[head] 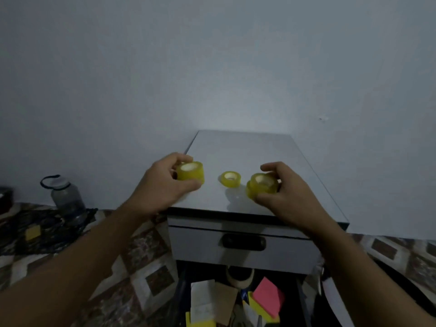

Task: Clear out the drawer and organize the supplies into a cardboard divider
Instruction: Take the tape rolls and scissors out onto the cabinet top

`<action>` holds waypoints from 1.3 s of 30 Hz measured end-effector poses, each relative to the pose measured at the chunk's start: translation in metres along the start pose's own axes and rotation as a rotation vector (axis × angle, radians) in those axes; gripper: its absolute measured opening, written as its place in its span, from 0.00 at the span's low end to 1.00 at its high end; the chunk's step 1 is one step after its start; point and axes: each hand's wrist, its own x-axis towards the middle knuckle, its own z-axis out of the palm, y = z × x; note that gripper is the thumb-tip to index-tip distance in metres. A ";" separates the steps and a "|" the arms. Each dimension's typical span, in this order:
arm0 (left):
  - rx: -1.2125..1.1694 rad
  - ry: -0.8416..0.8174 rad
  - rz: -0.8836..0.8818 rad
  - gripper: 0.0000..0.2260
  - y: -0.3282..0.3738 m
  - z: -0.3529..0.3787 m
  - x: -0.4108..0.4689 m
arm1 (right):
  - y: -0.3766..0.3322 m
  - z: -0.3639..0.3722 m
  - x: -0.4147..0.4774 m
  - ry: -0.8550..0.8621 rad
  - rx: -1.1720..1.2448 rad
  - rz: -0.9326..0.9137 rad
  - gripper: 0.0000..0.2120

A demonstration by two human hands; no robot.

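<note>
Cabinet top [247, 147] | left hand [160, 185] clasps tape roll [190, 174] | right hand [290, 197] clasps two rolls [263, 185]

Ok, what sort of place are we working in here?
Probably a room in a home: a small drawer cabinet against a bare wall, patterned floor tiles, and a water bottle nearby.

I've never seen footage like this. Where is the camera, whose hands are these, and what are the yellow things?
There is no machine here. A person wears a camera on the head, so this one picture looks forward and down at their own arms. The left hand grips one yellow tape roll. The right hand grips a second roll, perhaps two stacked. A small roll lies between them on the grey cabinet top. Below, an open drawer holds sticky notes, paper and more tape.
</note>
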 end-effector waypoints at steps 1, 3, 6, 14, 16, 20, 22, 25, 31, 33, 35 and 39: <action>0.007 0.017 -0.008 0.22 -0.004 0.000 0.019 | -0.001 0.002 0.019 0.009 -0.004 0.008 0.27; 0.028 0.049 -0.036 0.22 -0.012 0.002 0.056 | -0.002 0.009 0.057 0.007 0.000 0.023 0.28; 0.072 0.056 -0.099 0.22 -0.021 0.012 0.102 | 0.002 0.025 0.105 -0.037 0.002 0.055 0.28; 0.094 -0.126 -0.251 0.23 -0.059 0.039 0.153 | 0.026 0.064 0.165 -0.169 -0.097 0.124 0.28; 0.074 -0.123 -0.239 0.23 -0.064 0.041 0.153 | 0.031 0.069 0.168 -0.170 -0.106 0.130 0.28; 0.095 -0.102 -0.197 0.22 -0.068 0.042 0.150 | 0.034 0.075 0.170 -0.166 -0.083 0.135 0.28; 0.098 -0.082 -0.201 0.22 -0.068 0.041 0.148 | 0.033 0.077 0.170 -0.165 -0.087 0.132 0.27; 0.109 -0.073 -0.212 0.22 -0.070 0.039 0.146 | 0.031 0.080 0.170 -0.157 -0.101 0.143 0.27; 0.118 -0.053 -0.212 0.22 -0.071 0.038 0.138 | 0.024 0.087 0.166 -0.147 -0.127 0.178 0.27; 0.116 -0.050 -0.213 0.23 -0.071 0.038 0.135 | 0.023 0.088 0.163 -0.153 -0.142 0.174 0.27; 0.117 -0.055 -0.210 0.23 -0.071 0.037 0.133 | 0.022 0.088 0.161 -0.157 -0.157 0.166 0.27; 0.116 -0.051 -0.215 0.23 -0.070 0.036 0.131 | 0.020 0.088 0.160 -0.166 -0.167 0.177 0.27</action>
